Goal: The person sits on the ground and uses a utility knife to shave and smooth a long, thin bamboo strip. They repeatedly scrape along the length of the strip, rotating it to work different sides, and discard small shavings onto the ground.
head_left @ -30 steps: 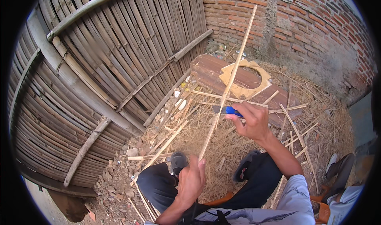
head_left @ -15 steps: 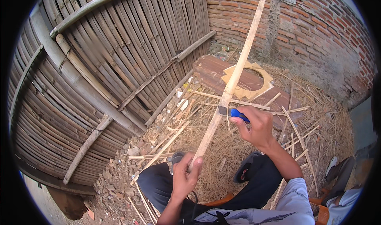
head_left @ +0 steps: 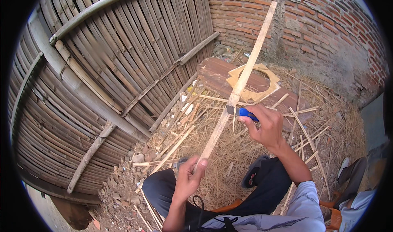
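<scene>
A long pale strip of split wood, perhaps bamboo (head_left: 249,66), slants from near my knees up toward the brick wall. Its lower end is gripped in my left hand (head_left: 190,178), thumb laid along it. My right hand (head_left: 265,124) is closed round the blue handle of a knife (head_left: 248,114). The dark blade lies across the strip a little below its middle. A thin curled shaving (head_left: 234,124) hangs beside the blade. Most of the knife's handle is hidden in my fingers.
Straw and shavings (head_left: 221,150) cover the ground, with several loose strips (head_left: 309,138). A brown board (head_left: 217,74) bears a jagged cardboard ring (head_left: 275,84). A bamboo fence (head_left: 123,47) stands left, a brick wall (head_left: 323,39) behind. Another person's leg (head_left: 353,175) shows at right.
The strip's far end has shifted slightly right and down in view. My right hand and the knife have moved very little; both hands keep their hold.
</scene>
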Demonstrator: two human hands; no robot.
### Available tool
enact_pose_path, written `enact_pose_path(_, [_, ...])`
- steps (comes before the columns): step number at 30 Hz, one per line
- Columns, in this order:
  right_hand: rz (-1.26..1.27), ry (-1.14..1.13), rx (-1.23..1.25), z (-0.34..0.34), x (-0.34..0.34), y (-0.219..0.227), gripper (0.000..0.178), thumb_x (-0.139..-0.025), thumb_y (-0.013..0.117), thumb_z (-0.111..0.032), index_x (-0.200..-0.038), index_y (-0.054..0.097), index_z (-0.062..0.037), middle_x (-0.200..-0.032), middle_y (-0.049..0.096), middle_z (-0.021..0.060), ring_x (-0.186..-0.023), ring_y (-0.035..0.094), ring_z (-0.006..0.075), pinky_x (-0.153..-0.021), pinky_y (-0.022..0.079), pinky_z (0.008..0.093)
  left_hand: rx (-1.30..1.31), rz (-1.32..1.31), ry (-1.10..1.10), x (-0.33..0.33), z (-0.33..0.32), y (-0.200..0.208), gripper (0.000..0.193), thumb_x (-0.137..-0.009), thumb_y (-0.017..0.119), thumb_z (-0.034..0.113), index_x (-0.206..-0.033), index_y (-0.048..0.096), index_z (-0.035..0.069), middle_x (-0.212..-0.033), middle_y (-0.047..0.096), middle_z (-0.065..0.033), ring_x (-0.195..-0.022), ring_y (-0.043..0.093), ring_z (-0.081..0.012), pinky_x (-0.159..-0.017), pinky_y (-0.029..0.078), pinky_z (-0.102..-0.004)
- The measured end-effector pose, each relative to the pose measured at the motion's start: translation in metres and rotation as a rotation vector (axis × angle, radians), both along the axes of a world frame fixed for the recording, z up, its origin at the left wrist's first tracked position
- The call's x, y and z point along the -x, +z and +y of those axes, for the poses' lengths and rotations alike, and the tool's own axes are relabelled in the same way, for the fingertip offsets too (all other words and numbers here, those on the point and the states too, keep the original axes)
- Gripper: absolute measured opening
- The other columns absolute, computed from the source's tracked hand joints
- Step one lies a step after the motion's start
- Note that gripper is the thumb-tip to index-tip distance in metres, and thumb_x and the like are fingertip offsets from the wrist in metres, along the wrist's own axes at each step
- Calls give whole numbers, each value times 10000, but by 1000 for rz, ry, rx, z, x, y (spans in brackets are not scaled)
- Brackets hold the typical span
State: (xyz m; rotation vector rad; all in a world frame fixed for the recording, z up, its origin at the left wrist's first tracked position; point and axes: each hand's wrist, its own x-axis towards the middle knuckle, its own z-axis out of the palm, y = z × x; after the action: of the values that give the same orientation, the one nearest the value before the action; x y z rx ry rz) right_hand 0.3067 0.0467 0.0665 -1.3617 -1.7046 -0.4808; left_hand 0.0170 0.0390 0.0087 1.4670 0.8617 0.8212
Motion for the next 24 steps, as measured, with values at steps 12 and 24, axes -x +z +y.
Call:
enact_pose_path(12, [34,41,-92,0,-1,5,290,-936,821,-343,-982,768,-61,-817,746,72,-623,723,244,-541,531,347,891,-530,-553,5,10,-9,426,-1149,471,484,-910,474,131,-591,288,91,-399,230,-35,-452,275,-224])
enact_pose_path(24, [35,-18,-149,-2,-13,9,282,-931,829,-328,-992,770,-59,-776,727,63,-605,710,235,-524,508,343,758,-373,-397,-7,6,7,430,-1129,547,456,-889,512,101,-572,352,70,-441,284,-36,-483,287,-258])
